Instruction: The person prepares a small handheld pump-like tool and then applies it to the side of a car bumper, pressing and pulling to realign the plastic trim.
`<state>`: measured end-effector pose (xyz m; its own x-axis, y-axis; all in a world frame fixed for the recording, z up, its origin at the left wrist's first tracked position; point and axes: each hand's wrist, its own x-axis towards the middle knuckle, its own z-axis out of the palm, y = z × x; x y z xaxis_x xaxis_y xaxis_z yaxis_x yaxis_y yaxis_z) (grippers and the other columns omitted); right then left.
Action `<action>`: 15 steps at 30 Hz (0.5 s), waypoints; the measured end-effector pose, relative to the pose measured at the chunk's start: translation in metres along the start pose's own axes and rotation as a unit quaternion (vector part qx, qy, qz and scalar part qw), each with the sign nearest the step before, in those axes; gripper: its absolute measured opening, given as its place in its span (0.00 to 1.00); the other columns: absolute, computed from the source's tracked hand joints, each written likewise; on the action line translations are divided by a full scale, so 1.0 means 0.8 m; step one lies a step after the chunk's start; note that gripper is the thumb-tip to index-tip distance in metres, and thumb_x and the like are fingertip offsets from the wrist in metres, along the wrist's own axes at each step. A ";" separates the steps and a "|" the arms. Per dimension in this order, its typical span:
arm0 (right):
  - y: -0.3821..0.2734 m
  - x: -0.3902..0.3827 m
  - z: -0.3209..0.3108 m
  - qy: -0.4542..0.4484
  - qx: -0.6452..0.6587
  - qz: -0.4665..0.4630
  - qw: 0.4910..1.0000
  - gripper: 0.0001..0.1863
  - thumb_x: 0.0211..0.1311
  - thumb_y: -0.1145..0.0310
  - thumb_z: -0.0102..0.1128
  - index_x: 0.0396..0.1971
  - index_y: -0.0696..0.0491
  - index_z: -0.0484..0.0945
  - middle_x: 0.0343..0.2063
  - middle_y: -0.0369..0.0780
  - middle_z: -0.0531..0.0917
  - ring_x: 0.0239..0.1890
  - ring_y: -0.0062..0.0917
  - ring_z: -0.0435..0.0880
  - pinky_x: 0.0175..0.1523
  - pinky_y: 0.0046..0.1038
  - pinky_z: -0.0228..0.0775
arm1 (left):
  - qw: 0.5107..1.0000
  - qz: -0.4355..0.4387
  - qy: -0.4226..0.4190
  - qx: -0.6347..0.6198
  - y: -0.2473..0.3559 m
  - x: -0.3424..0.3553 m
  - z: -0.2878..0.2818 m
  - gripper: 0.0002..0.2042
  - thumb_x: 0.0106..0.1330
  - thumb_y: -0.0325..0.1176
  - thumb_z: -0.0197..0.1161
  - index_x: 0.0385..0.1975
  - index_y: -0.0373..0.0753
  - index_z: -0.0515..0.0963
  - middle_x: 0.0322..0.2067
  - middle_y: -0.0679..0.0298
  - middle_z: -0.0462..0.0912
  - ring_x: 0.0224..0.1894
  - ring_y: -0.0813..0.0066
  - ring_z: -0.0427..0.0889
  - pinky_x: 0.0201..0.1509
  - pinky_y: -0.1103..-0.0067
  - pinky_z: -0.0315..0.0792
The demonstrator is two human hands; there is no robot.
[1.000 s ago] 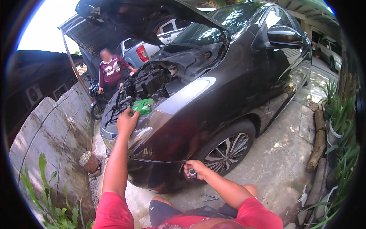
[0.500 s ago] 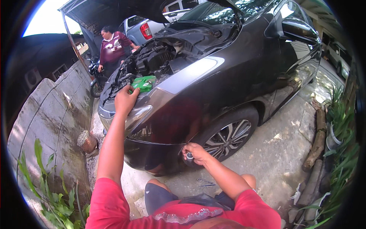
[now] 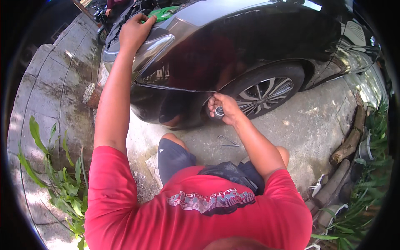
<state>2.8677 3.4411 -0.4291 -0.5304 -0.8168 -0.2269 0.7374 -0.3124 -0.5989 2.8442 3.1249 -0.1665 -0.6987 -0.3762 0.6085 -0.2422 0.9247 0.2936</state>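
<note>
My left hand [image 3: 135, 33] rests on the front edge of the dark car [image 3: 196, 58], just above the headlight [image 3: 156, 52]. Its fingers are spread and hold nothing; beside them lies a green case [image 3: 166, 13] on the engine bay's rim. Lower down, my right hand [image 3: 225, 107] is closed around a tool with a round, dark end [image 3: 219, 111] ringed in silver. The tool's kind is hard to make out, since my fingers cover most of it. That hand is at the front of the wheel arch, where the bumper [image 3: 183, 106] meets the fender.
A front wheel [image 3: 262, 93] stands right of my right hand. Two thin L-shaped metal tools [image 3: 228, 141] lie on the concrete. Left is a block wall [image 3: 62, 79] with a short log [image 3: 93, 95] and plants [image 3: 62, 179]; logs [image 3: 350, 137] line the right. Another person's hand [image 3: 108, 12] shows far back.
My view has tilted down, so the car sits higher in the picture and the open hood has left it. Both hands keep their places on the car.
</note>
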 end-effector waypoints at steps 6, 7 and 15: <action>-0.004 -0.001 0.010 0.011 -0.017 -0.038 0.999 0.08 0.72 0.68 0.54 0.32 0.55 0.75 0.26 0.36 0.78 0.27 0.22 0.77 0.34 0.28 0.76 | 1.000 -0.008 -0.029 0.005 -0.002 0.002 -0.002 0.25 0.60 0.63 0.62 0.40 0.46 0.87 0.32 0.57 0.88 0.38 0.61 0.87 0.47 0.71 0.75; -0.004 0.000 0.008 0.010 -0.020 -0.041 0.999 0.06 0.71 0.68 0.56 0.35 0.54 0.75 0.28 0.36 0.78 0.27 0.21 0.77 0.34 0.28 0.76 | 0.999 -0.010 -0.035 -0.006 -0.001 0.002 -0.003 0.25 0.60 0.63 0.62 0.40 0.46 0.87 0.32 0.57 0.88 0.38 0.60 0.87 0.47 0.71 0.75; -0.009 -0.005 0.013 0.034 -0.053 -0.052 0.997 0.07 0.72 0.67 0.55 0.35 0.54 0.75 0.29 0.36 0.79 0.28 0.20 0.77 0.33 0.27 0.77 | 0.999 -0.009 -0.036 0.009 -0.006 0.007 -0.002 0.26 0.60 0.65 0.62 0.43 0.50 0.87 0.34 0.58 0.88 0.42 0.59 0.87 0.51 0.70 0.75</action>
<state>2.8688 3.4414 -0.4157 -0.6316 -0.7467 -0.2085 0.6305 -0.3382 -0.6987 2.8426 3.1179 -0.1634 -0.7402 -0.3890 0.5485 -0.2671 0.9187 0.2910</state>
